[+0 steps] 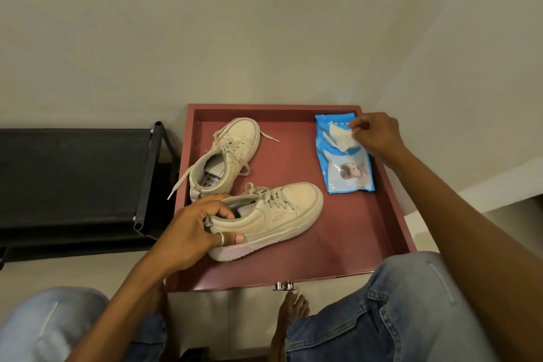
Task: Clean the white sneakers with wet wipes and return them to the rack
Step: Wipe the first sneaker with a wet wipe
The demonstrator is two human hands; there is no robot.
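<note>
one shoe gripped, a wipe coming out of the pack

a person in blue jeans (390, 311) sits over a dark red tray (352, 232) on the pale floor. the left hand (188, 232) holds the near sneaker (273, 220) at its heel end, fingers curled down into the opening and the thumb, with a silver ring on it, pressed along the outer side above the sole. that shoe sits on the tray with its toe pointing to the right and away. the far sneaker (226, 153) lies just behind it, toe toward the wall, its heel hard up against the near one; i cannot tell whether they actually touch. its laces trail loose, one over the tray's left edge.

the right hand (379, 135) reaches to the tray's far right corner and pinches a white wet wipe (342, 137) between thumb and fingertips, the sheet lifted partly out of the top of the blue wipes pack (346, 167), which lies flat on the tray, well apart from both shoes.

to the left of the tray stands a black shoe rack (73, 173), its top shelf a dark fabric sheet on a tube frame. a bare foot (293, 307) shows at the tray's near edge.
</note>
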